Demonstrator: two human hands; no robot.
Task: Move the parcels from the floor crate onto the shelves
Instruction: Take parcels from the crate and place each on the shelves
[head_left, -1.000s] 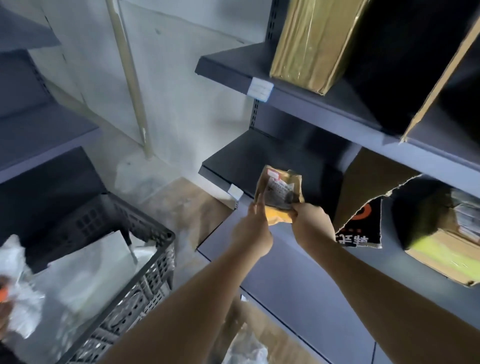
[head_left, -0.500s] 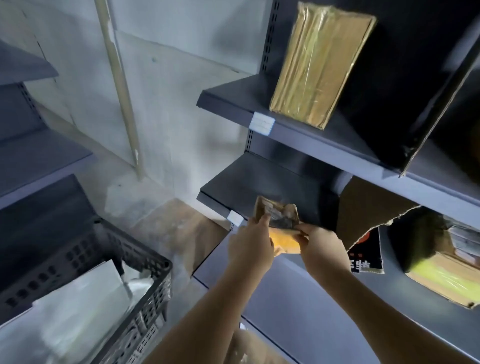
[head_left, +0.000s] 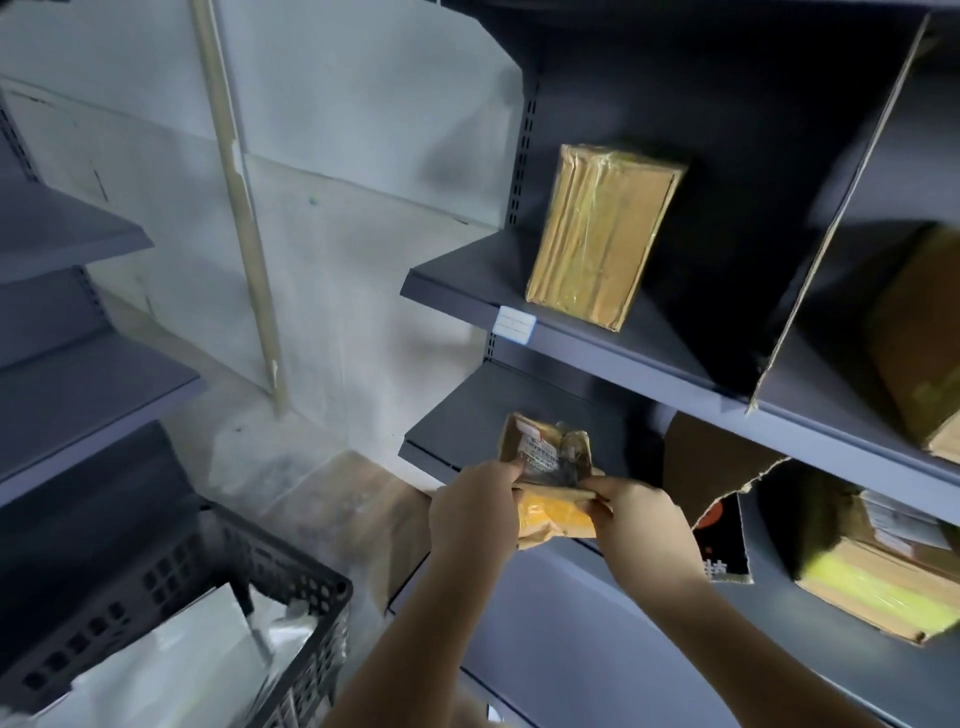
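Hands at lower centre: left hand and right hand both pinch a crumpled brown-and-yellow labelled paper parcel before the dark grey metal shelf.

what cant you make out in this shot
All in the head view:
Small parcel: label print too blurred to read; the left hand and right hand gripping it cover its lower corners.
Crate: contents cut off by the bottom-left edge.
Brown box: cut off by the right edge.
Shelf tag: writing too small to read.
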